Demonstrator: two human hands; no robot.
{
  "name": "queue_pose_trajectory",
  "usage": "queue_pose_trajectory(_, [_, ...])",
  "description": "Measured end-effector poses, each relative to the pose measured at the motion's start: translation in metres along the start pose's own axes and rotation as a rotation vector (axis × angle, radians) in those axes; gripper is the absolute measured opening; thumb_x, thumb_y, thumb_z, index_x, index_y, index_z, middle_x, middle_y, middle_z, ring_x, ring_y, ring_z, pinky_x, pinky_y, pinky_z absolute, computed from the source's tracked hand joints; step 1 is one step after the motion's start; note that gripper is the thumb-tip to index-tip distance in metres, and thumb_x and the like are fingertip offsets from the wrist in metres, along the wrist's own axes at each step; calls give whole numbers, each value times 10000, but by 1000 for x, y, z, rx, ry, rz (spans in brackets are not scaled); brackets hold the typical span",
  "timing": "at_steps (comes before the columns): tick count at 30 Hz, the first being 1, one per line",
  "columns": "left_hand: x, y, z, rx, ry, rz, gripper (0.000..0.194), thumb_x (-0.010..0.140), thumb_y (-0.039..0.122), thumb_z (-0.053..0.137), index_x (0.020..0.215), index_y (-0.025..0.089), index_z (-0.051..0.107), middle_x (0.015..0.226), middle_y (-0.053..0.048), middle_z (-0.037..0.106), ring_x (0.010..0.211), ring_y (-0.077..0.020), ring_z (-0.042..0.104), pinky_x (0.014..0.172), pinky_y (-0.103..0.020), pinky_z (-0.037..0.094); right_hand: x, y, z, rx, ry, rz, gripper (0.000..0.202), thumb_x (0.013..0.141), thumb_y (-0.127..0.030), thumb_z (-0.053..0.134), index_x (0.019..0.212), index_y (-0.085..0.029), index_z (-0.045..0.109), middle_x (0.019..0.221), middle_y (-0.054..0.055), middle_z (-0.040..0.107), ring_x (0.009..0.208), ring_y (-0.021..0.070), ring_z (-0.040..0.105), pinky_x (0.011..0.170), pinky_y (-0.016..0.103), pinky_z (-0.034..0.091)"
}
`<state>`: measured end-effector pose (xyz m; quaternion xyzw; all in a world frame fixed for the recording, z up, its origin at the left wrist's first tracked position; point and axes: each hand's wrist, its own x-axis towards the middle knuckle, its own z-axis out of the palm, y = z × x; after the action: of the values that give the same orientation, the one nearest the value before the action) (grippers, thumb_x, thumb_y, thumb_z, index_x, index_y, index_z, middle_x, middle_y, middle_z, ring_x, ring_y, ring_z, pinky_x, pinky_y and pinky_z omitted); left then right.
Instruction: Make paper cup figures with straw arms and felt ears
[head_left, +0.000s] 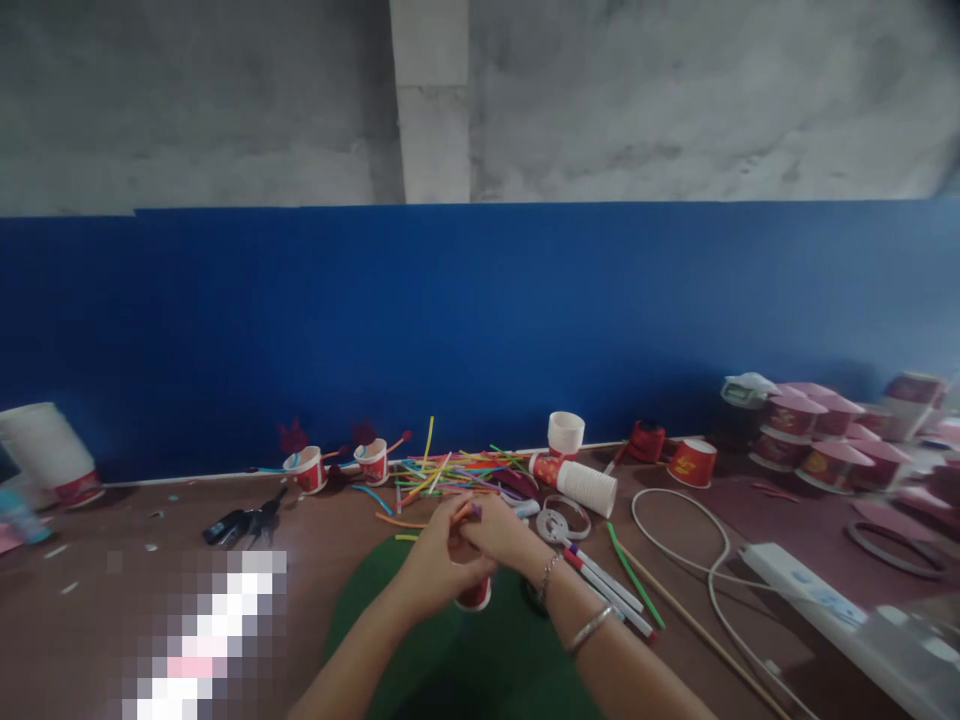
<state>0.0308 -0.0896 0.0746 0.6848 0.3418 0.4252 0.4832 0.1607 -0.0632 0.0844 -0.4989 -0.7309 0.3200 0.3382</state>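
Above a round green mat (382, 620), my left hand (431, 565) and my right hand (506, 535) meet with fingers curled together. A small purple and orange bit (475, 512) shows between the fingertips, too small to name. Right below the hands is a red paper cup (475, 598), mostly covered by them; whether they grip it I cannot tell. Beyond my fingers lies a loose pile of colourful thin sticks or strips (450, 470). Close to my right wrist are several markers (611, 592) and a roll of tape (553, 526).
Two decorated paper cups (306, 470) stand at the back left, near black tools (244, 522). A stack of white cups (589, 487) lies at centre. On the right are a red cup (692, 463), a looped white cable (724, 530), a power strip (810, 590) and pink-topped cups (799, 410).
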Motion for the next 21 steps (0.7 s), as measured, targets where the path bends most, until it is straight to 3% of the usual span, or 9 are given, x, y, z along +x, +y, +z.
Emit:
queue_pose_trajectory(3, [-2, -4, 9, -143, -9, -17, 1015, 590, 228, 780, 1423, 175, 204, 1420, -164, 384, 1261, -286, 428, 1032, -373, 376, -1, 2, 10, 69, 149, 69, 181, 686, -130, 389, 693, -159, 568, 662, 14, 603, 635, 160, 554, 573, 241, 414])
queue_pose_trajectory(6, [-1, -9, 18, -225, 21, 6, 1093, 629, 215, 759, 1447, 208, 35, 1448, -175, 336, 1264, -277, 430, 1024, -380, 387, -3, 1, 14, 151, 240, 77, 213, 794, -198, 324, 818, -176, 534, 743, 13, 591, 697, 159, 562, 625, 251, 438])
queue_pose_trajectory(8, [1, -10, 20, -247, 38, 25, 1022, 666, 240, 739, 1439, 210, 71, 1416, -177, 388, 1242, -279, 457, 1010, -389, 403, -5, 0, 10, 270, 271, 51, 215, 834, -257, 331, 907, -192, 523, 824, 16, 598, 788, 169, 574, 704, 269, 448])
queue_pose_trajectory(11, [4, -7, 14, -277, 101, 38, 782, 694, 303, 721, 1343, 186, 301, 1322, -170, 504, 1205, -291, 494, 980, -395, 432, -11, -2, -1, 457, 224, 27, 213, 839, -323, 405, 980, -206, 514, 894, 15, 599, 849, 181, 578, 762, 294, 443])
queue_pose_trajectory(14, [6, -3, 6, -259, 190, 52, 622, 699, 326, 717, 1217, 173, 407, 1238, -169, 565, 1156, -301, 535, 956, -423, 446, -17, -3, -11, 418, 136, -6, 213, 828, -334, 440, 955, -198, 545, 868, 12, 595, 802, 181, 575, 747, 312, 442])
queue_pose_trajectory(18, [5, -12, 3, -140, 185, 92, 661, 698, 244, 704, 1266, 184, 371, 1231, -155, 560, 1149, -290, 539, 988, -436, 414, -17, 2, -7, 187, 121, -75, 112, 699, -214, 566, 776, -191, 643, 903, 39, 618, 918, 219, 559, 857, 348, 418])
queue_pose_trajectory(21, [3, -22, 7, -124, 118, 132, 804, 659, 160, 710, 1348, 193, 298, 1301, -156, 501, 1182, -288, 507, 1011, -412, 394, -13, 6, 2, 168, 89, -35, 177, 604, -89, 526, 673, -189, 655, 878, 46, 647, 920, 231, 575, 871, 363, 425])
